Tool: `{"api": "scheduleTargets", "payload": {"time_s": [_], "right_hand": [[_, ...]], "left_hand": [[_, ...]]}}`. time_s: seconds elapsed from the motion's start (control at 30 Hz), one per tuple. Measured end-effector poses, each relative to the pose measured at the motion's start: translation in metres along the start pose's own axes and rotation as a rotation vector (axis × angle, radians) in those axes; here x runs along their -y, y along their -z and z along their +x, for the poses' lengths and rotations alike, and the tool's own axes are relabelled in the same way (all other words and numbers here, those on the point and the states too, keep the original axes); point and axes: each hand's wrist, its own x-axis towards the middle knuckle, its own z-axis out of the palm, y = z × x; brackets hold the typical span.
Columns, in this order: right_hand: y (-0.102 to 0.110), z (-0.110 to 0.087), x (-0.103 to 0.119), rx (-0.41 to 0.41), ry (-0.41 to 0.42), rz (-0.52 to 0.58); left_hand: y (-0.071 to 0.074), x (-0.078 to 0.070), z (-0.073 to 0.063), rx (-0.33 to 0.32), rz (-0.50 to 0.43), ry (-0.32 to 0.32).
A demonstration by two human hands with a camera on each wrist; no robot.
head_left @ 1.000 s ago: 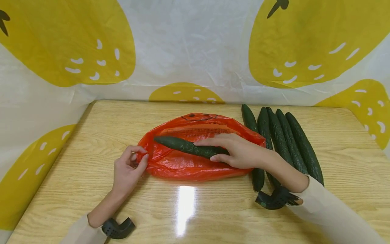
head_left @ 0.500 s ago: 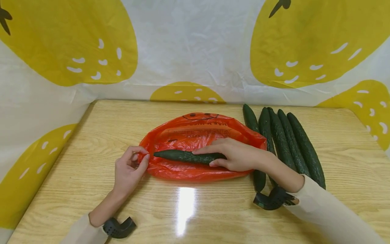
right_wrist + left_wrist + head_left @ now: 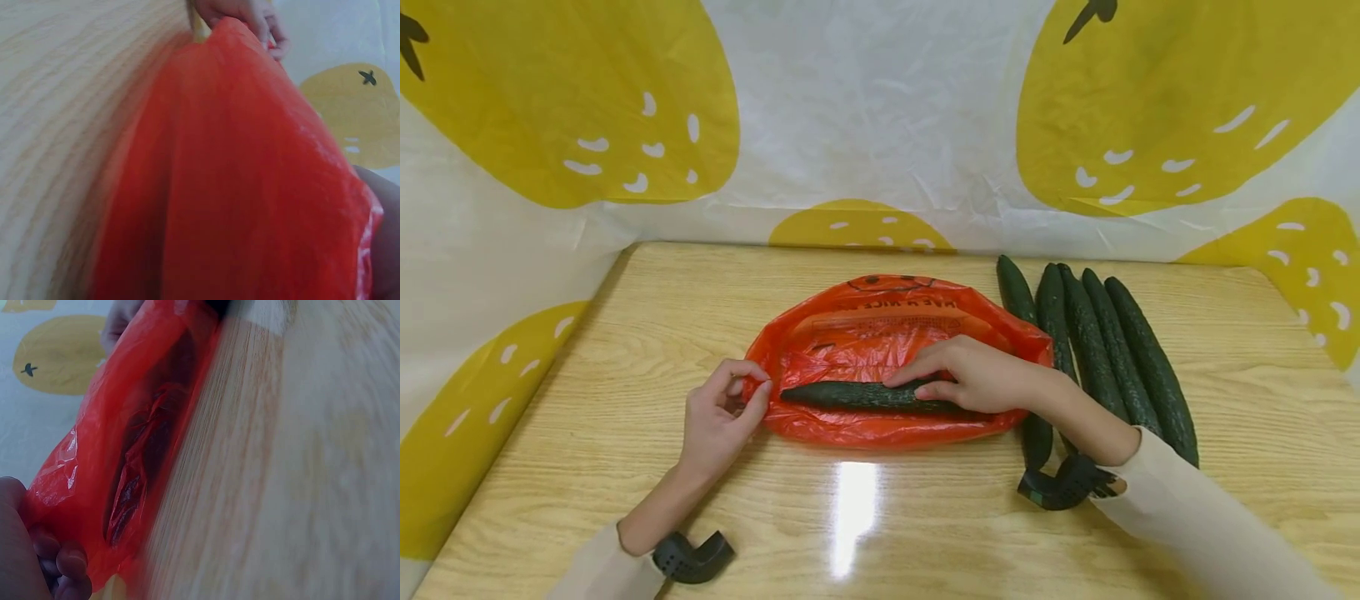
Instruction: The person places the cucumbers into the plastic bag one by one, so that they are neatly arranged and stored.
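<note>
One cucumber (image 3: 838, 395) lies mid-frame in a red bag (image 3: 850, 427), right hand (image 3: 977, 375) gripping it, left hand (image 3: 718, 417) pinching the bag's edge.

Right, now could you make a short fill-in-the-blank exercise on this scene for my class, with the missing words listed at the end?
1. The bag on the table is coloured ____.
2. The right hand holds a cucumber, while the left hand pinches one end of the ____.
3. On the table, ____ other cucumbers lie side by side.
4. The large rounded shapes printed on the backdrop are coloured ____.

Missing words: red; bag; five; yellow.
</note>
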Motion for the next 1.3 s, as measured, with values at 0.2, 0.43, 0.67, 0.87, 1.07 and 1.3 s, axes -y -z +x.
{"api": "scheduleTargets", "payload": {"time_s": [0.2, 0.43, 0.67, 0.87, 1.07, 1.3], "right_hand": [[0.003, 0.0, 0.0, 0.0, -0.027, 0.036], [0.003, 0.0, 0.003, -0.02, -0.021, 0.067], [0.004, 0.0, 0.006, -0.035, -0.014, 0.087], [0.003, 0.001, 0.006, -0.035, -0.002, 0.096], [0.004, 0.0, 0.006, -0.049, 0.022, 0.079], [0.013, -0.012, 0.016, -0.11, 0.025, 0.031]], "left_hand": [[-0.001, -0.007, 0.003, 0.003, -0.008, -0.008], [-0.001, -0.01, 0.005, 0.005, 0.018, -0.017], [0.0, -0.005, 0.004, 0.006, 0.009, -0.028], [0.0, -0.002, 0.003, 0.005, 0.003, -0.02], [0.0, -0.007, 0.005, 0.004, -0.008, -0.014], [-0.001, -0.014, 0.008, -0.01, -0.017, 0.003]]}}
